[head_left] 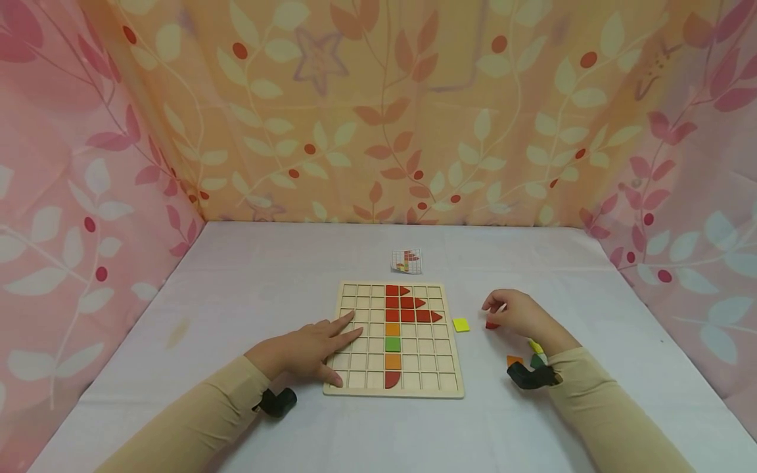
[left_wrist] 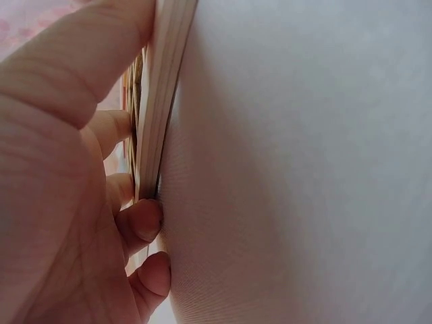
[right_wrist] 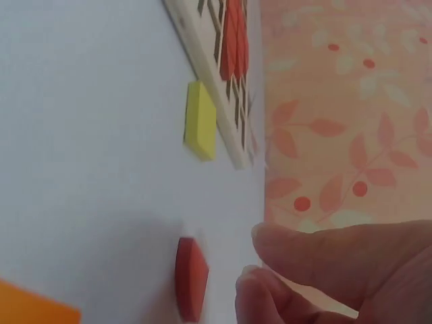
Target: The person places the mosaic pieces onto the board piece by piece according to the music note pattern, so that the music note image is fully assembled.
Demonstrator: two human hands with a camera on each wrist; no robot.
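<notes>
A wooden grid board point(head_left: 428, 364) lies on the white table. Its middle column holds red, orange and green tiles point(head_left: 393, 344), with rows of red tiles point(head_left: 408, 316) running right near the top. Spread fingers of my left hand point(head_left: 303, 348) rest on the board's left side; the left wrist view shows the hand against the board's edge point(left_wrist: 162, 101). To the right of the board, my right hand point(head_left: 523, 318) hovers over a red tile point(head_left: 491, 324). In the right wrist view, thumb and finger are apart from that red tile point(right_wrist: 192, 278) and hold nothing.
A yellow square tile point(head_left: 461, 325) lies just off the board's right edge. Near my right wrist are an orange tile point(head_left: 514, 360), a green tile point(head_left: 537, 360) and a yellow piece point(head_left: 535, 347). A small printed card point(head_left: 407, 261) lies behind the board. Patterned cloth point(head_left: 378, 118) surrounds the table.
</notes>
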